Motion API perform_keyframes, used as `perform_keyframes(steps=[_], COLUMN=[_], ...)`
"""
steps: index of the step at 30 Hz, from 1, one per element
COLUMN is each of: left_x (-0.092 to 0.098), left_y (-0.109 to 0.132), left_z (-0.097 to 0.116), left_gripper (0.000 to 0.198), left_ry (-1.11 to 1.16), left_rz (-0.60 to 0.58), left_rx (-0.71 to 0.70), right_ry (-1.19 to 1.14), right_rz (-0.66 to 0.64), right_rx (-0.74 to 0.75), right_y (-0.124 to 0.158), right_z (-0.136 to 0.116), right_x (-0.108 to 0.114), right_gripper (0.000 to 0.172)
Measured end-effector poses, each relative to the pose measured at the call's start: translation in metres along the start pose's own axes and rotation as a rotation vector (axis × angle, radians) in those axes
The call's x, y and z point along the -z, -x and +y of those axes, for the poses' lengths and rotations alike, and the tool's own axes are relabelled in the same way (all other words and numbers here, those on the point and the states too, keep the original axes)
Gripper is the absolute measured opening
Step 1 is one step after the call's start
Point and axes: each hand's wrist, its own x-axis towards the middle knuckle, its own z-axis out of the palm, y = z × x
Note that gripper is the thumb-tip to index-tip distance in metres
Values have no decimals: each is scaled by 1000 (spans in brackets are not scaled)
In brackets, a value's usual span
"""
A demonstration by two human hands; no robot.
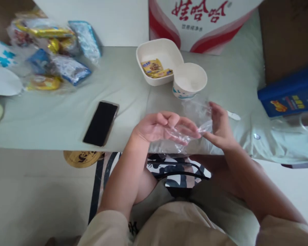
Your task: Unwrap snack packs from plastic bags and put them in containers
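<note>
Thin clear plastic (204, 111), crumpled and see-through, stretches between my two hands above the front of the table; whether it is a bag or a disposable glove I cannot tell. My left hand (166, 126) has its fingers bent, with the plastic lying around them. From the other side, my right hand (220, 128) grips the plastic between thumb and fingers. Just beyond my hands stands a white paper cup (190, 80) with a blue print. Touching it is a white square bowl (160, 48) that holds yellow snack packets (154, 68).
A black phone (101, 123) lies left of my hands. Several wrapped snacks (70, 70) are piled at the far left. A white and red carton (195, 27) stands at the back. On the right are a blue box (290, 92), a clear cup (295, 123) and a small white strip (233, 116).
</note>
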Motion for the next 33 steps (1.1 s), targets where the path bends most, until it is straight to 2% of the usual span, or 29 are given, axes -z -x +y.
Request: perform_keyframes(steps=[3,6,8,10,11,12,13,16,18,23,26,28,30,32,33], left_x=[3,9,10,9,8,6,5,3,3,6,12,20,30,37,40], left_y=[-7,-15,-21,-26,-29,-31,-33,-36,-36,-31,-29,-30,-31,-31,-30], left_z=[-19,-33,-36,-30,-24,-17,-10,6,9,-2,-6,-7,-9,-12,-15], left_gripper=[73,72,66,61,58,54,50,41,44,60,67,59,48,49,56], left_ry=[-53,-33,-8,5,1,-7,-18,-54,-78,-185,-336,-388,-376,-367,-382], left_rz=[158,350,459,559,612,656,686,708,687,591,614,700,809,865,856], left_rx=[12,24,49,33,-7,-61,-122,-251,-250,-62,9,-88,-277,-428,-456], right_ry=[-108,-241,-400,-545,-597,-638,-670,-720,-710,-701,-691,-676,-660,-647,-641], right_rz=[-60,-119,-220,-320,-316,-266,-173,139,245,360,402,422,437,457,473], right_rx=[-13,-28,-111,-248,-311,-360,-393,-446,-488,-514,-505,-517,-514,-486,-471], right_y=[-6,-16,-19,-20,-20,-19,-19,-18,-19,-23,-23,-23,-22,-21,-22], right_z=[7,-3,-11,-17,-18,-18,-17,-11,-7,-4,-1,1,3,6,7], right_x=[1,6,8,10,11,12,13,18,23,30,29,29,27,24,22], right_gripper=[118,123,111,81,62,47,39,36,36,41,41,39,39,39,38])
